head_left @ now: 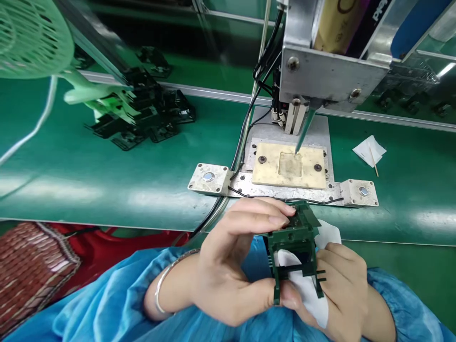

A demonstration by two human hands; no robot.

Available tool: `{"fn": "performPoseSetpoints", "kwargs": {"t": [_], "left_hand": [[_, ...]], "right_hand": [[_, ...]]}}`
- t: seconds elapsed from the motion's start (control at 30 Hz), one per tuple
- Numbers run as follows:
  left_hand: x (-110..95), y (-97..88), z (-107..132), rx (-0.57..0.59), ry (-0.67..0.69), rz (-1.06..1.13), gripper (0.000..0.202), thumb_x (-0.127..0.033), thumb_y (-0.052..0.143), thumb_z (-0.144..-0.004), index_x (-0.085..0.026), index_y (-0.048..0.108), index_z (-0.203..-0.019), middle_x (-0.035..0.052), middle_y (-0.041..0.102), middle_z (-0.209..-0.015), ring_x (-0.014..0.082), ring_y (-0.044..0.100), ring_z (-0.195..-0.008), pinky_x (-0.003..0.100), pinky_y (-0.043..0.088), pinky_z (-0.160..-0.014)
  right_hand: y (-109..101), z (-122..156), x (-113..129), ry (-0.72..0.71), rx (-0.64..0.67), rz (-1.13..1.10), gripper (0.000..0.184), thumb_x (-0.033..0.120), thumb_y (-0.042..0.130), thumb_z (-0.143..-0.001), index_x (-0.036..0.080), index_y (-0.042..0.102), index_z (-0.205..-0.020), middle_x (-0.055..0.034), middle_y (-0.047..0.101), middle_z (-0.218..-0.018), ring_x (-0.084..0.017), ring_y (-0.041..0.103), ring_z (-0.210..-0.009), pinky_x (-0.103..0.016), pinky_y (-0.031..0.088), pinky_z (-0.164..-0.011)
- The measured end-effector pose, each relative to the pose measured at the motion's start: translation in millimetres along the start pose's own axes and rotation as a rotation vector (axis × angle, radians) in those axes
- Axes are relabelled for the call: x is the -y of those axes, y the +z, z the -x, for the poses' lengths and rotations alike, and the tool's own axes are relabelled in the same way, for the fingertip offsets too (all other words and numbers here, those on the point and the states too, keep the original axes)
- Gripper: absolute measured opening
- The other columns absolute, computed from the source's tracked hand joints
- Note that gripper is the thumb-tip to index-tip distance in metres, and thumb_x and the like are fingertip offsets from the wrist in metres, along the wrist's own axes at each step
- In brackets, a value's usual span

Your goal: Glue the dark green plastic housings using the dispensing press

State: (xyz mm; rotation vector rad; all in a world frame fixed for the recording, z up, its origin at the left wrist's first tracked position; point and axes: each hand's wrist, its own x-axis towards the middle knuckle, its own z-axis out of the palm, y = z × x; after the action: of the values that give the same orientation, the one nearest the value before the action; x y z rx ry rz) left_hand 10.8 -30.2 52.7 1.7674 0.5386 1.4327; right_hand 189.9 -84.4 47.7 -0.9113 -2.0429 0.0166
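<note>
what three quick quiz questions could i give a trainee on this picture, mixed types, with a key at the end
1. True or false: the left hand is well apart from the dark green frame.
2. Pick one: the wipe in the right hand is a) red, b) white, c) black.
3. Fill the gap: to the right of the machine, a thin ____ lies partly on a crumpled white paper.

Key:
1. False; its fingers hold the frame.
2. b.
3. Stick.
</note>
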Motion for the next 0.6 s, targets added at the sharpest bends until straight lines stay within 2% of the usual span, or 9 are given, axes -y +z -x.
{"fn": "performPoseSetpoints", "kwargs": {"t": [0.1, 0.17, 0.27, 0.3, 0.37, 0.4, 0.47, 0.53, 0.6], "left_hand": [[2.2, 2.9, -1.4, -0.005, 0.026, -0.012, 0.067, -0.029, 0.086, -0.072, -0.023, 0.056, -0.132, 0.0066, 0.062, -0.104, 0.0246, 0.064, -0.099, 0.038, 0.057, -0.094], [2.7, -0.2, -1.2, 0.008, 0.027, -0.02, 0.067, -0.026, 0.085, -0.073, -0.022, 0.055, -0.133, 0.0076, 0.061, -0.106, 0.0248, 0.064, -0.102, 0.038, 0.057, -0.095], [10.5, -21.9, -5.1, 0.042, -0.034, -0.16, 0.066, -0.025, 0.085, -0.074, -0.025, 0.055, -0.133, 0.0088, 0.062, -0.115, 0.0267, 0.061, -0.115, 0.041, 0.054, -0.101], [17.2, -34.7, -9.8, 0.033, -0.093, -0.252, 0.065, -0.027, 0.085, -0.074, -0.027, 0.056, -0.132, 0.0089, 0.063, -0.118, 0.0279, 0.06, -0.119, 0.043, 0.052, -0.104], [38.8, -67.4, -27.6, -0.028, -0.271, -0.449, 0.065, -0.035, 0.087, -0.07, -0.028, 0.059, -0.129, 0.0089, 0.064, -0.123, 0.0304, 0.059, -0.12, 0.049, 0.047, -0.108], [53.7, -85.9, -41.4, -0.082, -0.37, -0.521, 0.065, -0.038, 0.086, -0.07, -0.027, 0.06, -0.128, 0.0091, 0.065, -0.124, 0.0309, 0.061, -0.118, 0.052, 0.046, -0.108], [89.7, -122.8, -77.9, -0.167, -0.493, -0.579, 0.066, -0.04, 0.086, -0.068, -0.022, 0.061, -0.126, 0.0095, 0.068, -0.12, 0.0312, 0.062, -0.117, 0.052, 0.046, -0.108], [129.7, -153.8, -122.3, -0.256, -0.55, -0.576, 0.068, -0.029, 0.088, -0.065, -0.016, 0.06, -0.125, 0.0113, 0.069, -0.118, 0.0295, 0.063, -0.116, 0.046, 0.048, -0.106], [167.7, -173.8, -167.1, -0.316, -0.553, -0.594, 0.067, -0.02, 0.084, -0.07, -0.012, 0.054, -0.13, 0.0145, 0.067, -0.119, 0.0284, 0.066, -0.109, 0.045, 0.053, -0.097]], "right_hand": [[8.7, -8.9, -1.1, -0.032, 0.013, 0.034, 0.026, 0.006, 0.04, -0.091, 0.018, 0.053, -0.072, -0.0018, 0.054, -0.059, -0.015, 0.046, -0.051, -0.032, 0.026, -0.049], [9.5, -10.8, -5.9, -0.044, 0.042, 0.052, 0.022, 0.011, 0.043, -0.094, 0.016, 0.057, -0.078, -0.0024, 0.055, -0.06, -0.016, 0.048, -0.052, -0.032, 0.029, -0.049], [1.6, 7.6, -23.3, 0.021, 0.028, 0.123, 0.003, 0.012, 0.061, -0.09, 0.013, 0.062, -0.091, 0.0009, 0.053, -0.06, -0.014, 0.048, -0.051, -0.03, 0.037, -0.05], [-2.6, 21.1, -32.4, 0.077, -0.015, 0.189, 0.009, 0.01, 0.066, -0.086, 0.014, 0.064, -0.094, 0.0017, 0.053, -0.06, -0.014, 0.048, -0.05, -0.029, 0.04, -0.051], [-10.8, 56.2, -55.0, 0.197, -0.173, 0.42, 0.015, 0.011, 0.074, -0.08, 0.018, 0.065, -0.09, -0.001, 0.061, -0.065, -0.015, 0.058, -0.055, -0.028, 0.047, -0.056], [-14.0, 75.6, -67.3, 0.301, -0.232, 0.561, 0.012, 0.017, 0.076, -0.08, 0.02, 0.067, -0.088, -0.0029, 0.063, -0.066, -0.017, 0.06, -0.055, -0.029, 0.048, -0.055], [-17.1, 110.9, -90.0, 0.675, -0.34, 0.78, 0.019, 0.037, 0.072, -0.085, 0.021, 0.073, -0.094, -0.0084, 0.066, -0.066, -0.026, 0.066, -0.061, -0.034, 0.05, -0.054], [-15.1, 135.2, -105.6, 0.812, -0.383, 0.785, 0.038, 0.05, 0.065, -0.086, 0.019, 0.075, -0.106, -0.0129, 0.068, -0.068, -0.035, 0.068, -0.066, -0.04, 0.051, -0.05], [-8.8, 145.6, -112.6, 0.944, -0.429, 0.726, 0.052, 0.063, 0.062, -0.084, 0.024, 0.072, -0.117, -0.0144, 0.071, -0.077, -0.039, 0.069, -0.072, -0.044, 0.052, -0.049]]}}
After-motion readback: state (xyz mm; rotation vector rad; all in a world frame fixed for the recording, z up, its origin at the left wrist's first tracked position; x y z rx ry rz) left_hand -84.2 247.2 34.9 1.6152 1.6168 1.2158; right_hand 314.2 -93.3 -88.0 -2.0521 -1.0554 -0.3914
